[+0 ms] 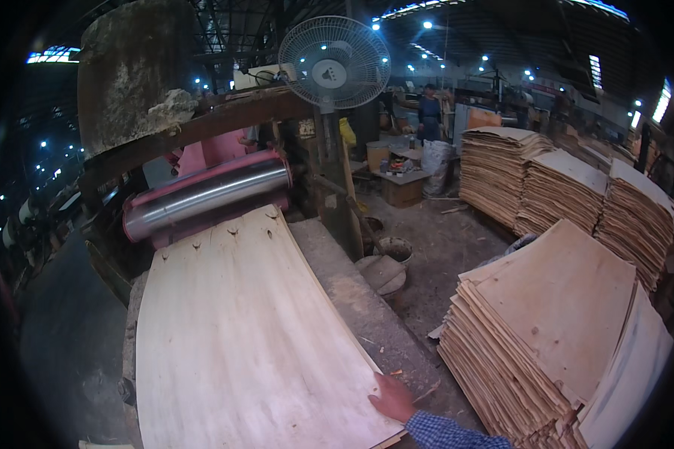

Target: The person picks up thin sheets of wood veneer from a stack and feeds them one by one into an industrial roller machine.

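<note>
A large pale wood veneer sheet lies before me, with more sheet edges showing beneath its right side. Small dark knots dot its far end, which reaches up to a machine with a shiny metal roller and pink-stained parts around it. My right hand, in a blue checked sleeve, grips the sheet's near right edge; its fingertips lie over the wood and the underside of the grip is hidden. My left hand is out of view.
A stack of veneer sheets stands close on my right, with taller veneer stacks behind it. A fan rises beside the machine. Buckets sit on the floor past the concrete ledge. Another person stands farther back.
</note>
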Action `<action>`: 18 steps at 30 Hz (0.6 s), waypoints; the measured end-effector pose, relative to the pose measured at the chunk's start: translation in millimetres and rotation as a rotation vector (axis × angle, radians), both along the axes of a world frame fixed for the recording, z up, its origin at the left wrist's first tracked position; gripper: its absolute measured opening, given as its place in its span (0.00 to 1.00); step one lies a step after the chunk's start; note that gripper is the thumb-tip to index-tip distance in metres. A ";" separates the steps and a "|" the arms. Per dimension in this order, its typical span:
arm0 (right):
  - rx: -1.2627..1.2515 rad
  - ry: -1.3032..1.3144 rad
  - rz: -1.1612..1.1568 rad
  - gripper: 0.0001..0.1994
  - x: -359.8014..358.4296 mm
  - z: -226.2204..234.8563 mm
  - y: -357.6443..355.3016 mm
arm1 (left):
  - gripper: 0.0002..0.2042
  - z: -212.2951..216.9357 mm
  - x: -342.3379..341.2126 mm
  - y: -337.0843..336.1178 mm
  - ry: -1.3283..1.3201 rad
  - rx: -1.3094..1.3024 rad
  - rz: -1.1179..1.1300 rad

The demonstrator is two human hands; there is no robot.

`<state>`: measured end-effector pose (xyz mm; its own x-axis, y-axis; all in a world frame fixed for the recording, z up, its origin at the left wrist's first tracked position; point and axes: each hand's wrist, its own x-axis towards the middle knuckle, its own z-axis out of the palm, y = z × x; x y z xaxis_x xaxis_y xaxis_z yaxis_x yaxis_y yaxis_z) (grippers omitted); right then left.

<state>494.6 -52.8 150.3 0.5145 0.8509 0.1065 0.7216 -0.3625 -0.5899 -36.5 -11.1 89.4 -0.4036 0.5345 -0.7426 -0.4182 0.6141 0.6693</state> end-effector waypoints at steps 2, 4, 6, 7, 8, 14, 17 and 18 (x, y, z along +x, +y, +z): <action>0.020 -0.078 0.024 0.33 -4.6 -11.9 20.4 | 0.41 -11.9 2.8 5.0 0.057 0.044 -0.009; 0.001 -0.126 -0.054 0.33 -21.1 -23.7 33.4 | 0.41 -22.4 8.5 4.9 0.087 0.083 -0.013; -0.005 -0.167 -0.096 0.33 -26.2 -33.1 38.1 | 0.41 -30.6 15.3 6.4 0.107 0.120 -0.014; -0.008 -0.183 -0.097 0.33 -28.0 -35.7 38.5 | 0.41 -34.5 17.9 5.6 0.115 0.131 -0.009; -0.010 -0.198 -0.099 0.32 -29.1 -37.8 39.2 | 0.41 -37.4 19.3 4.0 0.123 0.136 -0.008; -0.018 -0.190 -0.111 0.32 -28.9 -37.1 39.0 | 0.42 -55.1 31.1 10.6 0.149 0.164 -0.025; 0.025 -0.183 -0.096 0.32 -30.7 -34.0 37.8 | 0.42 -60.9 31.1 12.0 0.155 0.186 -0.028; 0.040 -0.188 -0.093 0.31 -31.3 -33.6 37.7 | 0.42 -62.6 30.4 11.5 0.157 0.198 -0.024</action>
<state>463.2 -15.1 116.7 0.5583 0.7939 0.2408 0.7848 -0.4113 -0.4636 -6.1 0.4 26.8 -0.4915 0.6739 -0.5517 -0.2865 0.4731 0.8331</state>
